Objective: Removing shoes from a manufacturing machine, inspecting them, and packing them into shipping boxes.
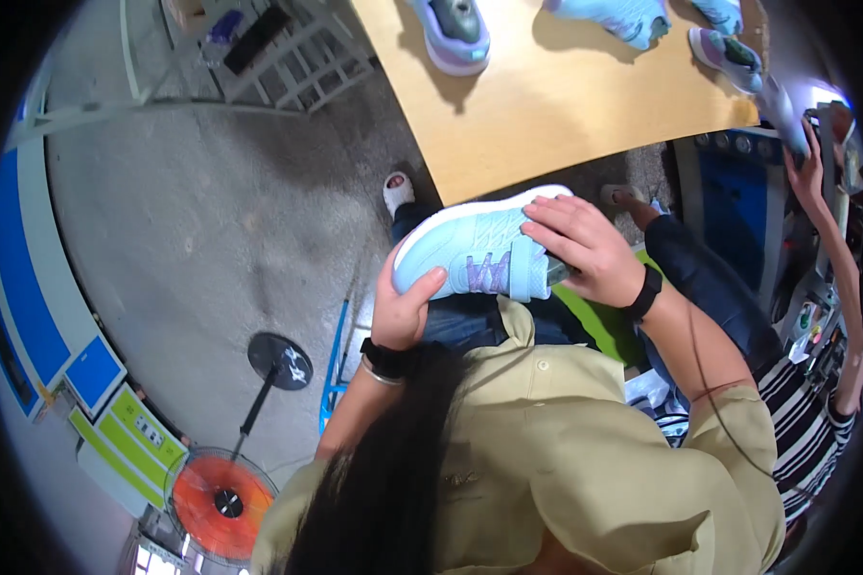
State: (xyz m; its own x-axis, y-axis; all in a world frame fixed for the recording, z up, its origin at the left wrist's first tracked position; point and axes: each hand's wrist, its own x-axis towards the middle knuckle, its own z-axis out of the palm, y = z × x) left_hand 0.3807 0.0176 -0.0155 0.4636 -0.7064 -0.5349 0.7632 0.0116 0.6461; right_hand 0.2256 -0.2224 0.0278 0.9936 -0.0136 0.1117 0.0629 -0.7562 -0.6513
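Observation:
A light blue sneaker point(455, 240) with a white sole, purple laces and a blue strap is held on its side in front of my body, near the table's close edge. My left hand point(400, 305) is closed around the toe end, its thumb pressed on the upper and its other fingers hidden beneath. At the heel end, my right hand point(593, 251) grips the shoe, fingers laid over its side near the sole. The right thumb is hidden by the shoe's collar.
A wooden table point(508, 125) ahead carries several sneakers, one blue-purple sneaker point(454, 34) nearest its left side. To my right, a person in a striped top point(805, 422) reaches toward another shoe point(781, 110). A fan point(222, 503) stands at lower left, a metal rack point(302, 67) at upper left.

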